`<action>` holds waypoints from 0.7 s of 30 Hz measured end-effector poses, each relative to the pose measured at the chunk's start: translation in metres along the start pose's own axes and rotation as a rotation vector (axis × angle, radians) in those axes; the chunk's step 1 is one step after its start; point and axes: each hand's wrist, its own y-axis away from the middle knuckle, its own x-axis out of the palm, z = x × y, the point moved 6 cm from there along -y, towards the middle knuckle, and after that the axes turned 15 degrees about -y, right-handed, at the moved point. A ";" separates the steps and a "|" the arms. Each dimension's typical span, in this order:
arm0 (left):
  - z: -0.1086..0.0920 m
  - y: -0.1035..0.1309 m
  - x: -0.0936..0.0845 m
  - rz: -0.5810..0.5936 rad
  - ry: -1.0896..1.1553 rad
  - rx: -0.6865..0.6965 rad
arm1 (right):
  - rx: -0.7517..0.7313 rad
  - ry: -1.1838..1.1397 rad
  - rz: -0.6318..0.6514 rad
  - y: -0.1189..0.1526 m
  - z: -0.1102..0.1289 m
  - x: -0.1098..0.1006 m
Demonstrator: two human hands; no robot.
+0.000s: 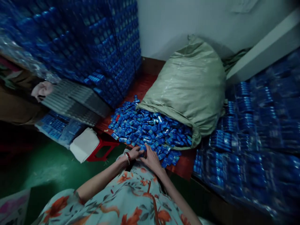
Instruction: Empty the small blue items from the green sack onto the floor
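A heap of small shiny blue packets (140, 123) spills from the mouth of a large pale green woven sack (187, 81) onto a red surface. At the heap's near edge my two hands are close together. My left hand (134, 153), with a beaded bracelet at the wrist, has its fingers curled on a small blue packet (142, 147). Bent around the same spot are the fingers of my right hand (152, 161), thumb toward the left hand. The packet is partly hidden by the fingers, so its details are unclear.
Tall stacks of blue packs in clear wrap (112, 47) rise at the left. More wrapped blue packs (246, 134) stand at the right. A red stool (103, 150) with a white cover (84, 144) and grey stacked trays (75, 100) are left of the heap.
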 end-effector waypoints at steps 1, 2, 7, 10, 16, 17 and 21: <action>0.005 -0.002 -0.012 -0.050 0.004 -0.031 | -0.030 0.058 0.021 -0.013 0.005 0.005; 0.009 -0.002 -0.025 -0.104 0.015 -0.055 | -0.065 0.125 0.034 -0.026 0.011 0.009; 0.037 0.012 -0.083 -0.335 0.107 -0.141 | -0.214 0.531 -0.026 -0.104 0.046 0.011; 0.070 0.032 -0.105 -0.376 0.176 -0.209 | -0.205 0.727 -0.072 -0.157 0.059 0.001; 0.161 0.079 -0.139 -0.473 0.261 -0.376 | -0.065 0.869 -0.200 -0.217 0.063 -0.011; 0.176 0.085 -0.147 -0.498 0.261 -0.404 | -0.067 0.841 -0.233 -0.214 0.063 -0.009; 0.232 0.101 -0.192 -0.583 0.203 -0.508 | -0.172 0.600 -0.330 -0.171 0.046 0.032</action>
